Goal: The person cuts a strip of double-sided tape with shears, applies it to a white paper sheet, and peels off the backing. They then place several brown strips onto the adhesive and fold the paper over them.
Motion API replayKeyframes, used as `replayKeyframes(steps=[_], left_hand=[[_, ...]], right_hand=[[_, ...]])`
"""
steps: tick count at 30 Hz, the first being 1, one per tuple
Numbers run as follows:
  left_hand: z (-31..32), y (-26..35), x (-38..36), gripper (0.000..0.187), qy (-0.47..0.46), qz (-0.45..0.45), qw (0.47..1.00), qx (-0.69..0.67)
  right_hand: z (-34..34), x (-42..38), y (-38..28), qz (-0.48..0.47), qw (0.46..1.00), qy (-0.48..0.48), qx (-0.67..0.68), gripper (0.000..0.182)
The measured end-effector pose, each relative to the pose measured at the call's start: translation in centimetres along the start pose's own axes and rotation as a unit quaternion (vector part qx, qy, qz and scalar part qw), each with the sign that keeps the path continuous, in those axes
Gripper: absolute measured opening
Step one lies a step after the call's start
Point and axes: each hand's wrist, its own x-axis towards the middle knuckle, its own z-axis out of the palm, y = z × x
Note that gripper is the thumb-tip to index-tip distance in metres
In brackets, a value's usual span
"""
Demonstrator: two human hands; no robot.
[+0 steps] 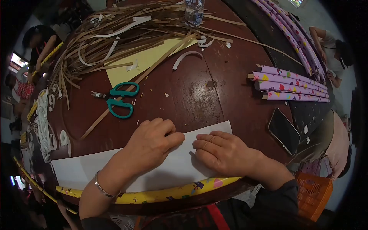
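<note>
A white sheet of paper (92,168) lies along the near edge of the table. Its near edge curls up to show a yellow printed side (165,194) with small coloured figures. My left hand (155,138) rests on the sheet, fingers curled in; anything inside them is hidden. Beside it, my right hand (218,149) lies on the paper with its fingers stretched out close together and nothing seen in them. Beyond my left hand are teal-handled scissors (122,100), blades slightly apart, lying across a long brown strip (94,125).
Brown strips (126,44) are heaped at the back over a yellow sheet (119,74), near a clear bottle (194,13). At right lie purple patterned rolls (291,85) and a phone (284,131). An orange crate (314,195) stands lower right. Other people sit on both sides.
</note>
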Motion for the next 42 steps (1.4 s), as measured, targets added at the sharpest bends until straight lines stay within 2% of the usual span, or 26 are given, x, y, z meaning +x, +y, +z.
replayKeyframes(steps=[5, 7, 16, 23, 31, 33, 37, 39, 42], left_hand=[[0.0, -0.6, 0.4, 0.011, -0.002, 0.005, 0.999, -0.037], [0.5, -0.4, 0.6, 0.014, 0.016, -0.038, 0.999, -0.031], [1.6, 0.9, 1.4, 0.02, 0.077, -0.109, 0.991, 0.001], [1.8, 1.0, 1.2, 0.018, 0.09, -0.1, 0.991, 0.021], [1.5, 0.5, 1.1, 0.01, 0.07, -0.077, 0.994, -0.016], [1.2, 0.5, 1.1, 0.01, 0.061, -0.074, 0.995, -0.028], [1.2, 0.4, 0.9, 0.007, 0.051, -0.078, 0.995, -0.029], [1.2, 0.3, 0.7, 0.007, 0.048, -0.076, 0.995, -0.031], [0.9, 0.4, 0.7, 0.008, 0.039, -0.075, 0.996, -0.039]], right_hand=[[0.0, 0.0, 0.1, 0.012, 1.0, 0.003, 0.006, 0.013], [-0.2, 0.1, 0.1, 0.011, 1.0, 0.002, 0.005, 0.012], [-0.1, 0.1, -0.2, 0.024, 1.0, -0.001, 0.009, 0.011], [0.0, 0.0, -0.2, 0.022, 1.0, 0.0, 0.008, 0.013], [0.0, -0.1, -0.2, 0.021, 1.0, 0.002, 0.009, 0.014], [-0.4, -0.1, -0.2, 0.032, 0.999, -0.043, -0.005, 0.018], [-0.2, -0.1, -0.2, 0.033, 0.998, -0.044, 0.004, 0.018], [0.0, 0.0, -0.1, 0.026, 0.999, 0.002, 0.026, 0.013], [0.0, 0.0, -0.2, 0.029, 0.999, 0.007, 0.025, 0.013]])
